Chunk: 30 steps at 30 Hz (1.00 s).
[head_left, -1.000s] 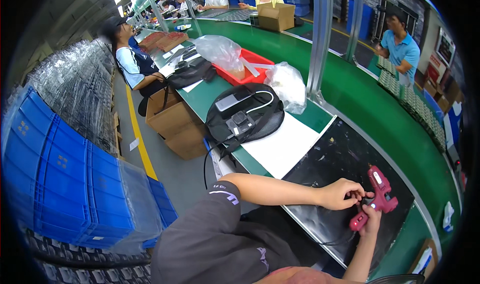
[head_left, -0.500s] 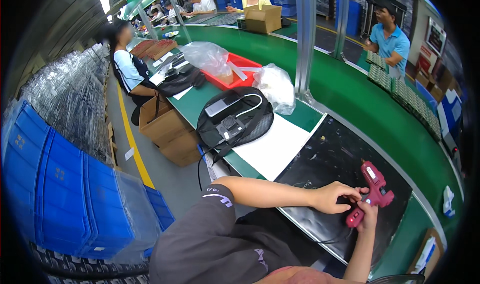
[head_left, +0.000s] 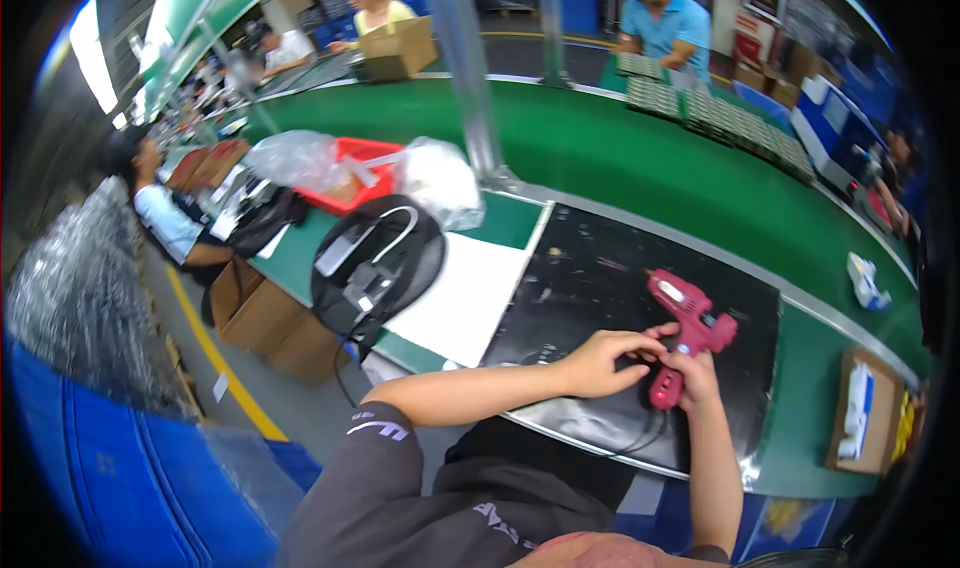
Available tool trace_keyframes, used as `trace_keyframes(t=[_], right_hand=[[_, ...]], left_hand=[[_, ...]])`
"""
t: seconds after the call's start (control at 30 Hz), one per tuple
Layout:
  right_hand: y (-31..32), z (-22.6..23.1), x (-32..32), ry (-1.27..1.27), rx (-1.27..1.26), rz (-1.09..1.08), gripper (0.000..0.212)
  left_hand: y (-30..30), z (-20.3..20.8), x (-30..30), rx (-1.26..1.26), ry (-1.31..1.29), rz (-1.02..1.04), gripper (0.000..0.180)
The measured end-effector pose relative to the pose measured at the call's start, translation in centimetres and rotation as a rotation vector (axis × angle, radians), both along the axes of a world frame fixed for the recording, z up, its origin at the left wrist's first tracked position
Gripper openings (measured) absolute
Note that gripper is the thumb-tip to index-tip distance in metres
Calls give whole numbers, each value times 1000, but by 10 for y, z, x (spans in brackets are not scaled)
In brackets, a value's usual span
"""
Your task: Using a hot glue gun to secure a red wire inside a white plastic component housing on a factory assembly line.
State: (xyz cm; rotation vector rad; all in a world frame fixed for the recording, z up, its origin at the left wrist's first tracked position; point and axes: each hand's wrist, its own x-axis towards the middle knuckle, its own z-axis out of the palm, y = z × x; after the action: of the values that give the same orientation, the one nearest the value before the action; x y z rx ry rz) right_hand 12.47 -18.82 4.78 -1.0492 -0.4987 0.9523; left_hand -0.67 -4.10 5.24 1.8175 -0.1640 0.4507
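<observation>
A dark pink hot glue gun (head_left: 690, 308) is held over the black mat (head_left: 590, 268), its nozzle pointing up and to the left. My right hand (head_left: 697, 376) is wrapped round its handle from the right. From the left reaches my left hand (head_left: 605, 364), its fingers curved and its thumb apart. Those fingertips touch the gun near the trigger, without closing round it. A thin black cable (head_left: 645, 440) runs below the handle onto the mat.
Left of the mat lie white paper (head_left: 465, 293) and a black mesh bag (head_left: 330, 268) with devices on it. Behind stand a red tray (head_left: 350, 200) and a plastic bag (head_left: 440, 183). A metal post (head_left: 465, 78) rises beyond. A cardboard box (head_left: 868, 408) is at right. Co-workers sit around.
The view has swung to the right, so the bench and glue gun appear further left. Both hands keep much the same hold on the gun. The co-worker in blue leans lower over the boards.
</observation>
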Motion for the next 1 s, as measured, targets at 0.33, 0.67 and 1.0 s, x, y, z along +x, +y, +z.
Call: trace_keyframes(t=[0.33,0.67,1.0], right_hand=[[-2,2,4,-31,-27,49,34],[-1,-2,5,-40,-43,61,35],[-1,-2,6,-66,-5,75,35]], left_hand=[[-8,1,8,138,-79,142,23],[-13,2,14,289,-142,228,21],[-13,2,15,357,-217,251,19]])
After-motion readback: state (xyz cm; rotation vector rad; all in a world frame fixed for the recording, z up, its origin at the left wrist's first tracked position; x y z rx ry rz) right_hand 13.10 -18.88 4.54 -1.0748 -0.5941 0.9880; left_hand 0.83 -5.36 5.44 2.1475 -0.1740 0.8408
